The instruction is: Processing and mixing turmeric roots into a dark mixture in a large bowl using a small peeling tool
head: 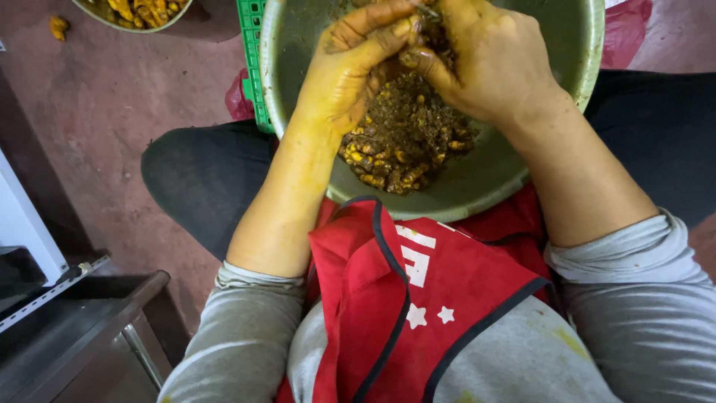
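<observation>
Two hands work over one large metal bowl [492,179] resting on the person's lap. The left hand [350,71], stained yellow, curls its fingers [380,33] around a small dirty root piece [421,30], and the right hand [488,60] pinches the same piece from the other side, so both grips are pressed together on it. One heap of muddy yellow roots [403,138] lies in the bowl below the hands. A second bowl of roots [142,11] sits on the floor, one green crate [253,67] beside the big bowl, and one red apron [425,291] covers the chest.
</observation>
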